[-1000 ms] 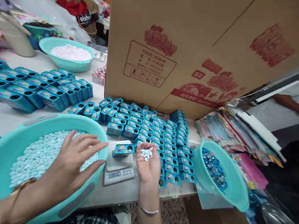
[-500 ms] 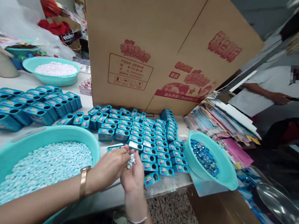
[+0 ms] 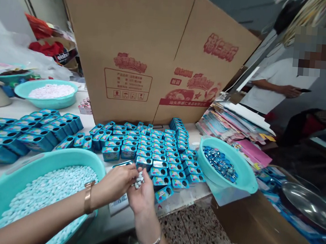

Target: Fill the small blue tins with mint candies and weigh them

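Observation:
My right hand (image 3: 143, 193) is cupped palm up at the table's front edge, holding a small heap of white tablets (image 3: 139, 180). My left hand (image 3: 118, 184) reaches across from the left with its fingers pinched together at those tablets. Behind the hands, partly hidden, a small blue tin (image 3: 123, 164) sits on a white scale (image 3: 118, 203). The big teal basin (image 3: 40, 159) of pale blue tablets lies under my left forearm. Rows of small blue tins (image 3: 155, 151) with round holes stand just beyond the hands.
A teal bowl of blue caps (image 3: 224, 170) overhangs the table's right edge. A tall cardboard box (image 3: 157, 54) stands behind. More blue tins (image 3: 23, 135) and a bowl of white tablets (image 3: 46, 92) sit at the left. A person in white (image 3: 278, 88) stands at the right beside stacked printed sheets (image 3: 230, 123).
My left hand left the big basin and came to the tablets in my right palm. The view has swung up and to the right, bringing the standing person into sight.

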`<action>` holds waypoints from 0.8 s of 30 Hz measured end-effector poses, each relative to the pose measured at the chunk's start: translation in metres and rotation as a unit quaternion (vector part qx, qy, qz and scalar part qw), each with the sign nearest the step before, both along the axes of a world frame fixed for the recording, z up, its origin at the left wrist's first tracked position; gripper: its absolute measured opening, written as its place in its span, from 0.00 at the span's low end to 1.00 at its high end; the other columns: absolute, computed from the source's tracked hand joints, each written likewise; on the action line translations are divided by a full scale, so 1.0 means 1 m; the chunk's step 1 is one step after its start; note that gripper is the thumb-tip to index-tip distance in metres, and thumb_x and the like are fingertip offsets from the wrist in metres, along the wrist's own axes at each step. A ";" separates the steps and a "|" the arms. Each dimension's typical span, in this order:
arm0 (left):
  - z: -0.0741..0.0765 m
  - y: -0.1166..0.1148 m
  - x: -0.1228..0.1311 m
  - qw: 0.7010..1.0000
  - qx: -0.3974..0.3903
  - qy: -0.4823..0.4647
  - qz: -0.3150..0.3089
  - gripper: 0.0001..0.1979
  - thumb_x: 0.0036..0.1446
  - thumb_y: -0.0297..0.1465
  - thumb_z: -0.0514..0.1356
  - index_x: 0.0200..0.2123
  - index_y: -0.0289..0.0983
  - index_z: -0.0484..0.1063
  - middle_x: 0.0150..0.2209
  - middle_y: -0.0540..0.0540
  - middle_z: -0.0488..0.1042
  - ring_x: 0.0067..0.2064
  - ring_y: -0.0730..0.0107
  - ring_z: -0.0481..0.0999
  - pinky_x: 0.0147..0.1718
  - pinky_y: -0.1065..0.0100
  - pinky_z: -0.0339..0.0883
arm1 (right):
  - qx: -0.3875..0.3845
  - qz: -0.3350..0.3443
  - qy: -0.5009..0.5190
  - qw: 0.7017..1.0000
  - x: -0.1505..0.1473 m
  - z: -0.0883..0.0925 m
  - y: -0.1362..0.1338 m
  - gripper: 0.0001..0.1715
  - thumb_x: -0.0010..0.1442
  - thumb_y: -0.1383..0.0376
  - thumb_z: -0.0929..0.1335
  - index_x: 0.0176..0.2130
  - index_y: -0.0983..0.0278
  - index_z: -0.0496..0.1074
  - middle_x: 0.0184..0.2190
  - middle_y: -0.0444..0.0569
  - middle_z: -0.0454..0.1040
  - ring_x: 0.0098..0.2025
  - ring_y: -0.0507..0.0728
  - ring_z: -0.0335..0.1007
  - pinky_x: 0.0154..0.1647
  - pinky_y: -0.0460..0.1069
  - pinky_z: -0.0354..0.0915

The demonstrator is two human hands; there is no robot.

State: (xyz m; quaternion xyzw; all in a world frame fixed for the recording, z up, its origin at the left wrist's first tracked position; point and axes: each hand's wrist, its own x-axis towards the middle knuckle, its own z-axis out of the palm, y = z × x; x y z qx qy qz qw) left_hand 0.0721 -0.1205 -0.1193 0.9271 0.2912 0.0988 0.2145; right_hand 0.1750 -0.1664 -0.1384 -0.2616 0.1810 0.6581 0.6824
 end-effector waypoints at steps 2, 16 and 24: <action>0.002 0.000 0.000 1.000 -0.005 -0.005 -0.003 0.11 0.62 0.27 0.50 0.37 0.38 0.72 0.40 0.43 0.74 0.43 0.64 0.75 0.40 0.68 0.66 | -0.001 0.004 0.012 1.000 0.002 0.000 0.000 0.17 0.64 0.65 0.61 0.27 0.66 0.72 0.24 0.45 0.76 0.28 0.48 0.73 0.34 0.43 0.69; 0.012 0.005 0.005 0.956 -0.208 -0.188 0.082 0.08 0.59 0.35 0.56 0.36 0.38 0.72 0.36 0.47 0.76 0.38 0.67 0.74 0.39 0.69 0.66 | 0.032 -0.031 0.073 0.996 0.014 -0.009 0.001 0.13 0.63 0.64 0.63 0.30 0.66 0.70 0.30 0.49 0.78 0.35 0.51 0.75 0.37 0.46 0.71; -0.006 0.049 -0.002 0.925 -0.281 -0.215 0.141 0.15 0.52 0.42 0.61 0.33 0.35 0.69 0.27 0.50 0.71 0.28 0.73 0.69 0.27 0.73 0.62 | 0.017 -0.056 0.044 0.997 0.042 -0.008 -0.002 0.12 0.63 0.64 0.63 0.30 0.65 0.69 0.35 0.52 0.79 0.45 0.56 0.75 0.45 0.54 0.72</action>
